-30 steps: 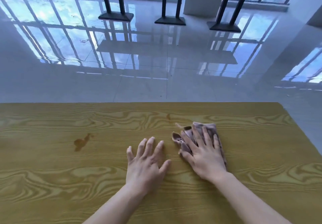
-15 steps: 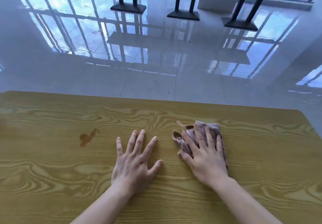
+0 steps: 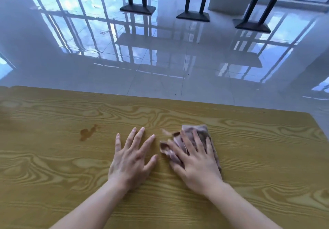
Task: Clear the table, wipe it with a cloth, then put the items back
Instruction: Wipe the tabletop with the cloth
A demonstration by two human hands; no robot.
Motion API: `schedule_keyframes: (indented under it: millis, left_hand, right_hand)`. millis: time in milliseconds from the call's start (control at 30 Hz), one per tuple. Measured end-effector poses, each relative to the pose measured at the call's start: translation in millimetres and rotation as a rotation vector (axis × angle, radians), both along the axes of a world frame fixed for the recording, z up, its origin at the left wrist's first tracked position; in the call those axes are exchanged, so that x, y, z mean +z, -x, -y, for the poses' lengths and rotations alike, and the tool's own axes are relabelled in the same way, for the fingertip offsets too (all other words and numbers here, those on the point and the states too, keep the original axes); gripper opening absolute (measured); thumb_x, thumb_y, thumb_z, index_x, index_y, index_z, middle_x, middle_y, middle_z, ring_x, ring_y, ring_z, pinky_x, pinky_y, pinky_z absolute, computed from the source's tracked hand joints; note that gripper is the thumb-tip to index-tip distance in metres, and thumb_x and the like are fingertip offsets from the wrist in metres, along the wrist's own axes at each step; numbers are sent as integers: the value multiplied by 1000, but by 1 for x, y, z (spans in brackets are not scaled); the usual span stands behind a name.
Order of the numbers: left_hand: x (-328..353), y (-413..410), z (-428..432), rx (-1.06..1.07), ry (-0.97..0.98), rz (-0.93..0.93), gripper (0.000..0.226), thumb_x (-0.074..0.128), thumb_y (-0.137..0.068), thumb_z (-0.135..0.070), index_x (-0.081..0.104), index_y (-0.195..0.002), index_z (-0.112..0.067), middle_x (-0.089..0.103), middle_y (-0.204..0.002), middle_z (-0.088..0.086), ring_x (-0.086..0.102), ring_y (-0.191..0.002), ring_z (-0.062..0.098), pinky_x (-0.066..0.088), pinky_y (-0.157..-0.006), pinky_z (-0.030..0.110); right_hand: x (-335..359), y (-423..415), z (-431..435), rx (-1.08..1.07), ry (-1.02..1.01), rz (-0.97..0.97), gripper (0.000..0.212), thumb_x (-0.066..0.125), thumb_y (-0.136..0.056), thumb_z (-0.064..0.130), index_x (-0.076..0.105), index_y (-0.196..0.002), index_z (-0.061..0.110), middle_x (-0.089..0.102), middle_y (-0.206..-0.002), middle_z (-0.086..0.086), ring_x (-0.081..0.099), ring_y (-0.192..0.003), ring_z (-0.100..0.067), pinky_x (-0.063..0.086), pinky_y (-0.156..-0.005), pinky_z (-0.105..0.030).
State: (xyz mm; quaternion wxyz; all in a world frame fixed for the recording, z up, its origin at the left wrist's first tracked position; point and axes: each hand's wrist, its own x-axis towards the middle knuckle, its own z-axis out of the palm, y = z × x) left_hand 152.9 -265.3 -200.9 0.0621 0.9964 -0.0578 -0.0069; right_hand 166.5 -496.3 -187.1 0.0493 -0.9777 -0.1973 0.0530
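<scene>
Right hand (image 3: pixel 197 164) flat, fingers spread, pressing crumpled pinkish-grey cloth (image 3: pixel 191 139) on yellow wood-grain bench (image 3: pixel 267 148); left hand (image 3: pixel 130 159) empty, splayed beside. Cleared; wiping midway, brown stain (image 3: pixel 87 132) remaining, items unreturned.

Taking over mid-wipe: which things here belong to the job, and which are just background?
In the job:
cloth under the right hand
left hand, flat on the table
brown stain, not yet wiped

Background:
black table bases
glossy tiled floor
</scene>
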Motion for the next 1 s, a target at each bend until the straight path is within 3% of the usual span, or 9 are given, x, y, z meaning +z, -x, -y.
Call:
schedule_keyframes:
  millis: [100, 267, 400, 467, 567, 633, 733, 867, 1000]
  left_hand:
    - [2, -2, 1, -2, -15, -19, 70, 20, -90, -70, 22, -153, -41, 10, -166, 0, -2, -152, 19, 0, -118, 63]
    - [7, -1, 3, 0, -35, -23, 70, 19, -91, -67, 22, -154, -37, 11, -165, 3, 0, -152, 22, -2, -118, 62]
    - [10, 14, -5, -34, 21, 62, 55, 35, -92, -54, 49, -140, -28, 48, -147, 8, 37, -142, 29, 29, -111, 63]
    - [9, 36, -26, -49, 42, 117, 49, 41, -92, -52, 52, -135, -30, 51, -144, 7, 41, -139, 28, 33, -109, 63]
    - [5, 75, -85, 79, 20, 154, 55, 40, -91, -58, 55, -135, -28, 48, -146, 7, 36, -142, 27, 28, -111, 64]
    - [7, 88, -125, 281, -37, 66, 66, 31, -88, -67, 44, -143, -34, 34, -156, 7, 21, -148, 26, 16, -113, 68]
    - [3, 91, -157, 558, -30, -121, 87, 5, -78, -85, 5, -154, -42, -4, -165, 3, -14, -150, 21, -7, -115, 65]
    - [2, 90, -160, 584, -32, -169, 89, -2, -76, -87, -13, -152, -43, -18, -164, 0, -22, -149, 20, -12, -114, 66]
    - [6, 89, -161, 593, -47, -176, 87, 0, -78, -85, -13, -152, -42, -17, -164, -1, -22, -149, 22, -9, -114, 66]
  right_hand:
    - [0, 0, 32, 1, 80, -34, 61, 12, -87, 82, -4, -143, 66, -23, -161, 14, -30, -146, -18, -9, -118, -57]
    - [3, -98, -21, -384, 24, -170, 71, 12, -86, 81, -5, -150, 54, -26, -161, 4, -30, -145, -35, -15, -112, -66]
    - [2, -40, -63, -75, 20, -89, 65, 12, -90, 76, -7, -149, 56, -26, -161, 5, -33, -144, -31, -16, -113, -64]
    - [1, 0, -49, 86, 13, -39, 61, 13, -90, 76, -9, -145, 61, -26, -161, 10, -34, -144, -23, -15, -116, -59]
    - [3, -14, -28, 74, 66, -52, 62, 11, -85, 82, -9, -142, 67, -28, -159, 15, -34, -144, -18, -13, -118, -55]
    - [5, -46, -35, -78, 72, -128, 66, 11, -83, 84, -8, -143, 65, -27, -160, 12, -31, -146, -21, -14, -117, -57]
    - [4, -59, -65, -264, 34, -151, 71, 10, -84, 83, -5, -148, 57, -24, -162, 7, -26, -147, -31, -12, -114, -63]
    - [1, 17, -102, 24, 41, -85, 67, 9, -87, 80, -13, -146, 58, -34, -158, 6, -37, -142, -28, -17, -113, -62]
    - [6, 34, -104, 277, 48, -28, 66, 6, -82, 86, -6, -143, 66, -22, -162, 10, -32, -145, -22, -12, -117, -58]
